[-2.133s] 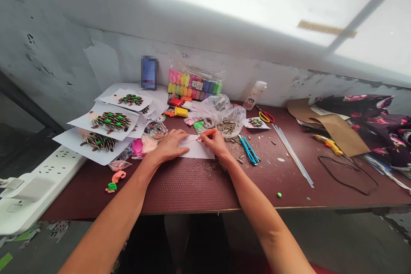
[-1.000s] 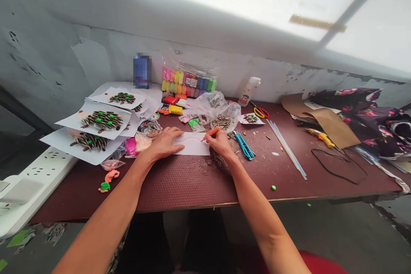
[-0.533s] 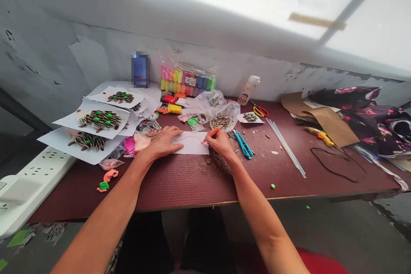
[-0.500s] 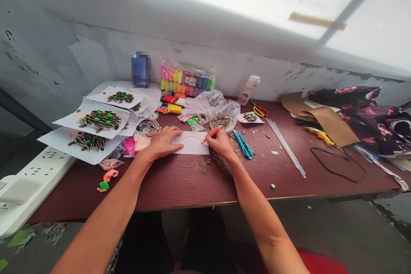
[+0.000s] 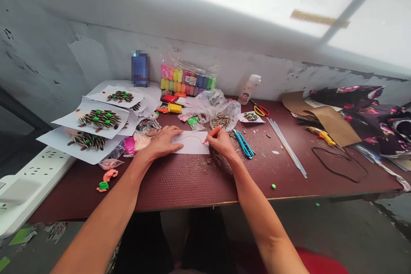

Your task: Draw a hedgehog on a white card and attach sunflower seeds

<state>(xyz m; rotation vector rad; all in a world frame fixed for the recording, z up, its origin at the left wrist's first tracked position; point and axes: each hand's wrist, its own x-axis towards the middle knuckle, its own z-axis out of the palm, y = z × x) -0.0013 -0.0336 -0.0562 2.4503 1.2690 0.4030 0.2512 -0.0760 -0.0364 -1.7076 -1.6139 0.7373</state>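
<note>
A white sheet of paper (image 5: 192, 148) lies on the table, bearing a thin curved orange line. My left hand (image 5: 164, 140) rests on the paper's left end, fingers spread and flat. Pinched in my right hand (image 5: 221, 143) is an orange marker (image 5: 213, 132), its tip on the paper near the line's right end. A blue utility knife (image 5: 244, 144) lies just right of that hand. Behind it, sunflower seeds (image 5: 221, 121) spill from a clear plastic bag (image 5: 212, 102).
Stacked seed-covered cards (image 5: 99, 119) sit at left above a power strip (image 5: 35, 175). Coloured clay packs (image 5: 189, 80) and a white bottle (image 5: 249, 90) stand at the back. Scissors (image 5: 261, 110), glue sticks (image 5: 287, 147) and a glue gun (image 5: 324, 136) lie right.
The view has shifted very slightly. My right hand and the marker have barely moved, while my left hand stays on the paper.
</note>
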